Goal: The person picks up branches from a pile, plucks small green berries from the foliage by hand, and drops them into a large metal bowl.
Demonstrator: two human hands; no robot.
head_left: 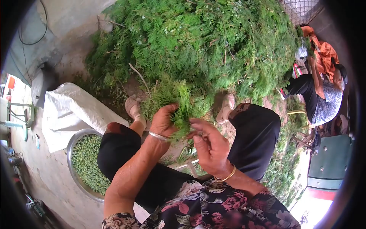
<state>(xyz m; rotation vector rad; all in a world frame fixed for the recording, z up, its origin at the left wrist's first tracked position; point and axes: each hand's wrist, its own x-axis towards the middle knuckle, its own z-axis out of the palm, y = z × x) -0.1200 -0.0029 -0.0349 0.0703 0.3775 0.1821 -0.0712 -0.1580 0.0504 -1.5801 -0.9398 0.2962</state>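
Observation:
My left hand (164,121), with a silver bangle at the wrist, is closed around a green conifer sprig (184,102) in front of my knees. My right hand (211,148), wearing a gold-coloured bangle, is at the sprig's lower right side. Its thumb and fingers come together in a pinch; whatever lies between the tips is too small to make out. Beyond both hands rises a big heap of cut conifer branches (198,45). To the left stands a metal basin (69,152) full of small green cones (89,162).
A white sack (72,110) lies on the floor behind the basin. At the right another person (324,84) sits beside the heap, near a green door panel (329,160). Loose greenery covers the ground by my right knee. A bare twig (140,77) sticks out of the heap.

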